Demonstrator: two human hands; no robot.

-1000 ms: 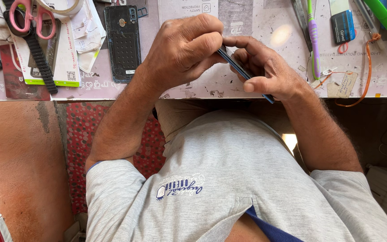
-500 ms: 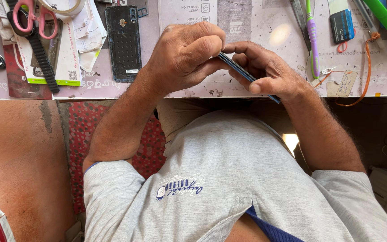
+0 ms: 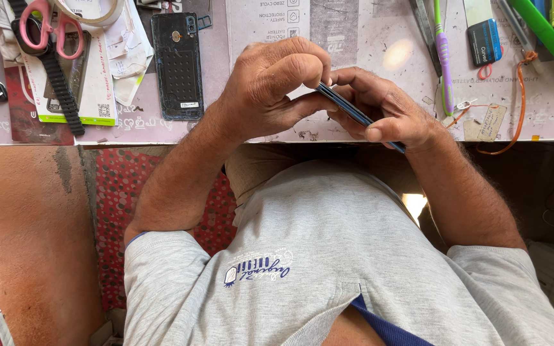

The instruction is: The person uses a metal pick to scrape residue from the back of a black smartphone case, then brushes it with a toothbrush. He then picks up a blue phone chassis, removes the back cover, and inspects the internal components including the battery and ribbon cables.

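Phone (image 3: 360, 116) mostly hidden by hands (edge-on); scissors (image 3: 43, 25) cropped.

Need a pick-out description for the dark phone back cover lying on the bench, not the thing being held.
Start at the pale worktable running across the top of the head view, then look past the hand shown on the picture's left side to the clutter there. The phone back cover lies flat just beside the pink-handled scissors and papers. It alone is a dark upright rectangle with a dotted inner face.

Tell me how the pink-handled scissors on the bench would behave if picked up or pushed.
The pink-handled scissors look rigid, so they would likely lift as one stiff piece. They lie flat on papers and a black strap, so a push would probably slide them, not roll them. The looped handles should give an easy, non-slip grip.
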